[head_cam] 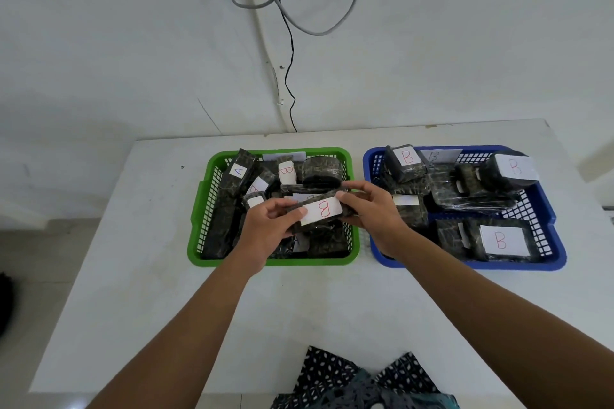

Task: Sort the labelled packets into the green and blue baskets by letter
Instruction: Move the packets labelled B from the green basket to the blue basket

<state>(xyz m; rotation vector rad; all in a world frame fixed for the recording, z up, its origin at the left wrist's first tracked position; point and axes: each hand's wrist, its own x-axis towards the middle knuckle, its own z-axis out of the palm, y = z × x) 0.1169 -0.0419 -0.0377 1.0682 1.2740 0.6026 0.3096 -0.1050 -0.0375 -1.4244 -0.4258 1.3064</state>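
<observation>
One packet [320,211] marked B was in hand, held level above the green basket [345,156]: the left hand [265,236] pinched its near-left end between thumb and fingers, and the right hand [372,209] gripped the far-right end with curled fingers, so the white label with its red letter faced up between them.

Below and behind that grip the green basket held a jumble of dark packets. One at the far left showed an A label [238,171], but at least one further back showed a B label [286,171], and another label beside it seemed to carry red ink too. Several labels there were turned away or covered, so their letters could not be read.

To the right of the grip, the blue basket [545,209] sat just beside the green one on the white table [139,259]. Every legible label in it read B: one at the far left [407,156], one at the far right [515,167], one nearest the person [500,239].

By that showing the sorting was partly done. The blue basket looked correct so far; the green one likely needed its remaining B packets moved across, starting with the one held, which probably belonged to the right.
</observation>
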